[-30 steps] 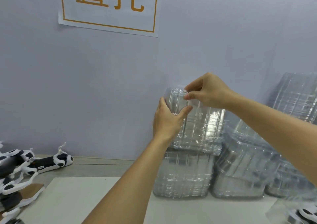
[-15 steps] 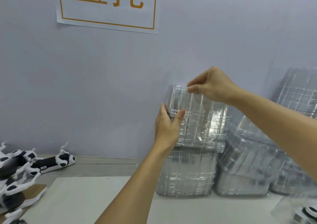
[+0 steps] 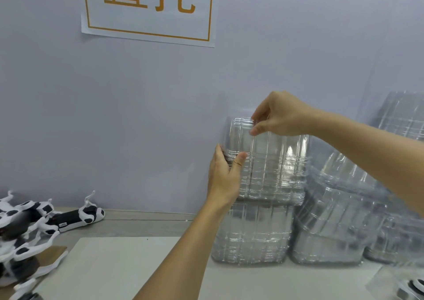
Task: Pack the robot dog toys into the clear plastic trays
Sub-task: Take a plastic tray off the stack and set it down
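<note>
Pale table (image 3: 128,267) (white mat on top) against lavender wall (image 3: 114,116)

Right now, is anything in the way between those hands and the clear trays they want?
Nothing visible. The right hand already pinches the top edge of the upper tray stack, and the left hand grips its left side. The robot dog toys lie far left on the table.
</note>
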A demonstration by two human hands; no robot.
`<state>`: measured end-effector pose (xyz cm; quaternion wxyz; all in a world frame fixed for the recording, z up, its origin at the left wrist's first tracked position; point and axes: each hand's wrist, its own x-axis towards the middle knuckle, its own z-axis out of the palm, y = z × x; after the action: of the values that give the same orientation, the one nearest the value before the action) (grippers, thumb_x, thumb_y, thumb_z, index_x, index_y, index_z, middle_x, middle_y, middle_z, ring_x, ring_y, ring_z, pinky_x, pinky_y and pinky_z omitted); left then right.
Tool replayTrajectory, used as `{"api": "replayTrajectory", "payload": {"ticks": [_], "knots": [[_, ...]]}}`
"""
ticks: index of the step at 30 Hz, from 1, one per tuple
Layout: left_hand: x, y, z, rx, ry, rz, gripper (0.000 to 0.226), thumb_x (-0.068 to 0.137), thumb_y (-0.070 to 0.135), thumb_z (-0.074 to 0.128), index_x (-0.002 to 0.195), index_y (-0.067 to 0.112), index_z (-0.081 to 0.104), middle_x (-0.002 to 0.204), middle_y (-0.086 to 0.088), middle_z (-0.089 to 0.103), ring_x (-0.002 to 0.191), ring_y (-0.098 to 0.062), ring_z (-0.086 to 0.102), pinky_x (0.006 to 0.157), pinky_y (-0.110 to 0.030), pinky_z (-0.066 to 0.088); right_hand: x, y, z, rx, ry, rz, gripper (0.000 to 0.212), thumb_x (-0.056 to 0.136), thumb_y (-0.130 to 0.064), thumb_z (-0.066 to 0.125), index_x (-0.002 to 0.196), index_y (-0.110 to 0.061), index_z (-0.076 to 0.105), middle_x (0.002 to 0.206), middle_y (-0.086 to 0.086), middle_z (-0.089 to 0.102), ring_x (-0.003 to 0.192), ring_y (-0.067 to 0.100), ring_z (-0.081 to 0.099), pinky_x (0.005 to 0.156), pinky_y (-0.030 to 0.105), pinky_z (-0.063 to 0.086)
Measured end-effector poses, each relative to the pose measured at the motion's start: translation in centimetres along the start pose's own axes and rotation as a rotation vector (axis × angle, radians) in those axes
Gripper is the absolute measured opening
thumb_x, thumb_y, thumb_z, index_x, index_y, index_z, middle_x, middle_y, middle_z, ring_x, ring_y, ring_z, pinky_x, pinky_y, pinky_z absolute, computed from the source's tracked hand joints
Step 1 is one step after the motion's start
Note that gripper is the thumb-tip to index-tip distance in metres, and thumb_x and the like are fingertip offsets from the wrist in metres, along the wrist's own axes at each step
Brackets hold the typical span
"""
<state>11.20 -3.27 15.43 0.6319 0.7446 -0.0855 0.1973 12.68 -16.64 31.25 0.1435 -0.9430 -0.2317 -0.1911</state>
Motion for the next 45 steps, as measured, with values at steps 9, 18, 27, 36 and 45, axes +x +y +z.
{"api": "replayTrajectory", "payload": {"ticks": [9,18,27,36,45], "knots": [[0.4,-0.8,0.2,0.017,0.016,0.041,0.071,0.096,0.056,0.047,0.153,0.021,0.023,0.146,0.0,0.042,0.137,-0.017,0.038,0.116,-0.038,0.033,1.1,0.0,-2.2,0.122,0.146,0.031,0.02,0.078,-0.022,0.083,0.096,-0.015,0.079,0.08,-0.008,0.073,0.074,-0.004,0.064,0.079,0.016,0.051],[-0.6,0.7,-1.1,0.127,-0.053,-0.035,0.08,0.096,0.056,0.049,0.156,0.019,0.012,0.159,0.001,0.027,0.146,-0.018,0.026,0.118,-0.035,0.026,0.0,-2.4,-5.8,0.163,0.412,-0.067,0.011,0.086,-0.027,0.075,0.093,-0.018,0.076,0.087,0.011,0.071,0.071,0.014,0.058,0.068,0.017,0.046],[-9.4,4.9,-7.3,-0.111,0.322,0.136,0.011,0.097,0.028,0.058,0.102,0.033,0.066,0.104,0.016,0.069,0.102,0.0,0.063,0.086,-0.02,0.053,-8.6,-6.7,-3.9,0.794,0.69,-0.192,0.004,0.096,-0.023,0.058,0.095,-0.021,0.063,0.077,-0.002,0.064,0.068,0.01,0.059,0.063,0.024,0.048],[-16.0,7.0,-11.6,-0.096,0.463,0.316,0.006,0.085,0.042,0.075,0.084,0.037,0.072,0.081,0.008,0.069,0.072,-0.007,0.062,0.065,-0.009,0.046,-16.0,-10.9,8.9,1.584,0.541,0.077,0.019,0.078,-0.037,0.067,0.089,-0.022,0.072,0.075,0.002,0.064,0.069,0.016,0.059,0.067,0.029,0.055],[-15.1,3.3,-11.5,0.027,0.293,0.111,0.017,0.088,0.016,0.071,0.078,0.029,0.073,0.068,0.008,0.073,0.058,-0.011,0.066,0.06,-0.021,0.054,-16.1,-12.7,16.5,1.408,0.432,0.297,0.019,0.075,-0.041,0.068,0.089,-0.028,0.072,0.076,0.004,0.07,0.07,0.012,0.065,0.061,0.024,0.055]]}}
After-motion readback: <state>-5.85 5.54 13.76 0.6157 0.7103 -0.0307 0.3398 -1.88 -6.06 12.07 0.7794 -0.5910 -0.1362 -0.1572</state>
